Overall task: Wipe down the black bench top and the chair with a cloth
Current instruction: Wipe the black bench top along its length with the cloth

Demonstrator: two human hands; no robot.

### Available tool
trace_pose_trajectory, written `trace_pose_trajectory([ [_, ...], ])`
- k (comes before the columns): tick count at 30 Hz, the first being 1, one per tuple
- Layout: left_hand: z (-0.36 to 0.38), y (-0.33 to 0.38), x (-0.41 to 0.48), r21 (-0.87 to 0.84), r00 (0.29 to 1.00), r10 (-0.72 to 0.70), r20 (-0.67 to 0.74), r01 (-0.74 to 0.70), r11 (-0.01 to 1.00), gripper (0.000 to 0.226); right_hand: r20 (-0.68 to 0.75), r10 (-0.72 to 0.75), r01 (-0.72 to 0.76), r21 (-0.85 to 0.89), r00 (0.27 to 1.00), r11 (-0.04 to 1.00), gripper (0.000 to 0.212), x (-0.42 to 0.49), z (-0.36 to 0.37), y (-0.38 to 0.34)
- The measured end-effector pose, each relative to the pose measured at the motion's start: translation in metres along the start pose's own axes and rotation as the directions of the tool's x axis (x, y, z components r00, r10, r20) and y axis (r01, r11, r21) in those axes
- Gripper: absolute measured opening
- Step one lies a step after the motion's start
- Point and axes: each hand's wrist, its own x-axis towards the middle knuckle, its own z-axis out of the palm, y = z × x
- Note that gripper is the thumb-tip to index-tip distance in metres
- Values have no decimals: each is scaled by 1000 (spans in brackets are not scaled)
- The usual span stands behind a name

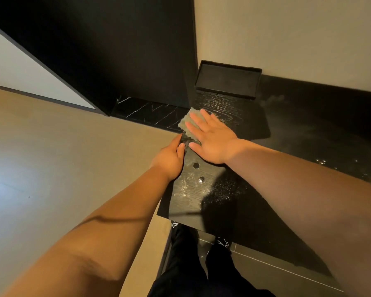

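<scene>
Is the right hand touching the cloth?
Touching. The head view shows the right hand pressed flat on the cloth, its fingers covering most of it on the black bench top.

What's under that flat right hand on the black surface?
A pale cloth lies under the right hand, pressed onto the black bench top. Only its left edge shows; the rest is covered by palm and fingers.

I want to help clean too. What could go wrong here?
The bench looks wet and shiny near its front, so the flat right hand pressing the cloth might slide. The left hand grips the bench's edge; a hard wipe could bump those fingers. The tray sits just beyond the cloth and could get shoved.
</scene>
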Motion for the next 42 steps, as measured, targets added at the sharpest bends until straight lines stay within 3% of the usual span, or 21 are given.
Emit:
trace_pose_trajectory([
  [3, -1, 2, -5, -20, 1000, -10, 8, 10, 1000, 41, 25, -124, 125, -56, 992, 991, 79, -29, 15, -6],
  [7, -2, 0, -13, -35, 999, -44, 14, 44, 998, 41, 31, -129, 129, -20, 991, 991, 76, -35, 20, -4],
  [15, -3, -18, -36, -82, 990, -133, 53, 137, 987, 40, 6, 128, -128, 75, 992, 989, 75, 1, 4, -3],
  [18, 2, -27, -57, -111, 983, -185, -3, 183, 977, 40, 14, 36, -37, 72, 999, 997, 74, -14, 8, -20],
  [22, 7, -32, -85, -77, 979, -203, -6, 202, 976, 39, 65, -211, 213, -30, 975, 977, 72, -46, 27, -39],
  [25, 10, -33, -103, -67, 978, -209, 8, 209, 976, 44, 120, -272, 279, -51, 955, 959, 70, -44, 23, -28],
  [30, 20, -38, -119, -107, 976, -216, -11, 213, 971, 47, 91, -41, 40, 6, 995, 999, 71, -23, 9, -16],
  [33, 24, -40, -121, -138, 972, -236, -17, 231, 963, 48, 78, 7, -9, 15, 997, 1000, 74, -27, 15, -30],
  [35, 26, -41, -121, -173, 966, -256, -24, 249, 953, 49, 81, -42, 41, 10, 996, 999, 75, -35, 21, -42],
  [40, 27, -45, -125, -174, 959, -281, -45, 270, 947, 58, 116, -318, 329, -86, 941, 941, 76, -72, 54, -70],
  [42, 27, -45, -126, -140, 962, -270, -48, 261, 955, 57, 117, -332, 341, -78, 936, 937, 79, -68, 50, -66],
])
